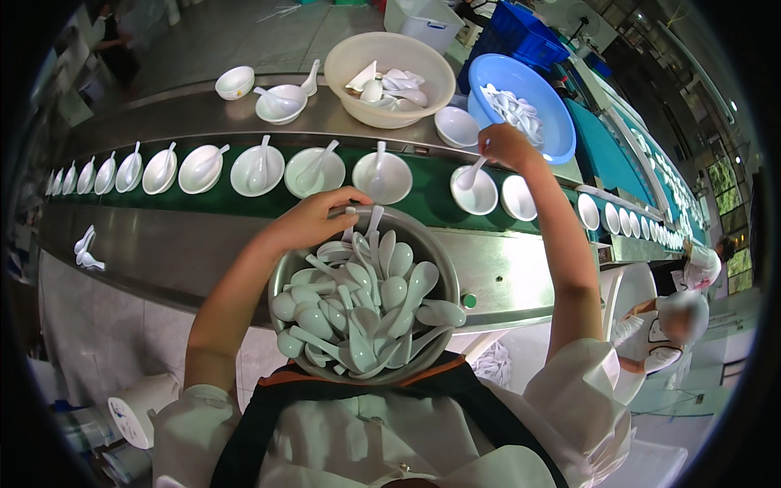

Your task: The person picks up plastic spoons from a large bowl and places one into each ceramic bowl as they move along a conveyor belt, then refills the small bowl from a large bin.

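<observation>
A steel basin [446, 256] piled with white spoons sits close in front of my body, by the conveyor's near edge. My left hand [313, 215] reaches over its far left rim, fingers closed around the handle of a white spoon [349, 233]. Further right, my right hand [508, 146] pinches the handle of another white spoon [467, 178], whose scoop end rests in a white bowl [480, 200] on the belt. Left of that stands a white bowl [394, 189] with a spoon in it. A white bowl [519, 199] to the right shows no spoon.
The green conveyor belt [423, 213] carries a row of bowls leftward and rightward. Behind it stand a cream basin [390, 118] and a blue basin [561, 130], both with spoons. A green cap [469, 301] lies right of the steel basin. Co-workers [663, 337] are at the right.
</observation>
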Demonstrator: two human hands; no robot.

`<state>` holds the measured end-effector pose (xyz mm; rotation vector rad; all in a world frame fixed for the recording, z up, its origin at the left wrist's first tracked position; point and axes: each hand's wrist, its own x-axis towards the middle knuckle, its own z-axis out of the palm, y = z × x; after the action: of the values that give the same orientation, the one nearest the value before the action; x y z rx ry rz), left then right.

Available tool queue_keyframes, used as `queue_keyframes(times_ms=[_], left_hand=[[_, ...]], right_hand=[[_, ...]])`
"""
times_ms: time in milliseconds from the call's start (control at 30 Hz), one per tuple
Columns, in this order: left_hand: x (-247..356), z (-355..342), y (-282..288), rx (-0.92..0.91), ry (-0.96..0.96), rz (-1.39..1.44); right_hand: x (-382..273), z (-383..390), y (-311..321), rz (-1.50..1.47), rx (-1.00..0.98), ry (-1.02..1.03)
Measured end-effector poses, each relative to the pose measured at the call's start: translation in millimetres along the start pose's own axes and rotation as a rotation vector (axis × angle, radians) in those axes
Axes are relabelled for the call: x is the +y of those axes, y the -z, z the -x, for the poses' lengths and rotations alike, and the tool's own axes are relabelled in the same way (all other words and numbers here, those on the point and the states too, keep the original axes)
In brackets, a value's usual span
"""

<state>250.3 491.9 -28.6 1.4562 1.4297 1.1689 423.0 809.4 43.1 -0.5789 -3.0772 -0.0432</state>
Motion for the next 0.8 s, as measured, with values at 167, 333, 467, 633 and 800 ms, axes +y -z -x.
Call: queue_keyframes(times_ms=[167, 333, 467, 633, 800], left_hand=[[11, -25, -30, -0.023, -0.052, -0.068], [14, -36, -51, 0.000, 0.067, -0.142], [19, -46, -68, 0.025, 0.030, -0.101], [14, -60, -81, -0.011, 0.080, -0.175], [10, -68, -95, 0.184, 0.024, -0.055]], right_hand=[[20, -1, -56, -0.005, 0.071, 0.171], [-68, 77, 15, -0.295, 0.012, 0.496], [-102, 145, -1, -0.290, -0.286, 0.951], [-105, 159, -26, -0.092, 0.166, 1.064], [-88, 168, -17, -0.366, 0.139, 0.988]])
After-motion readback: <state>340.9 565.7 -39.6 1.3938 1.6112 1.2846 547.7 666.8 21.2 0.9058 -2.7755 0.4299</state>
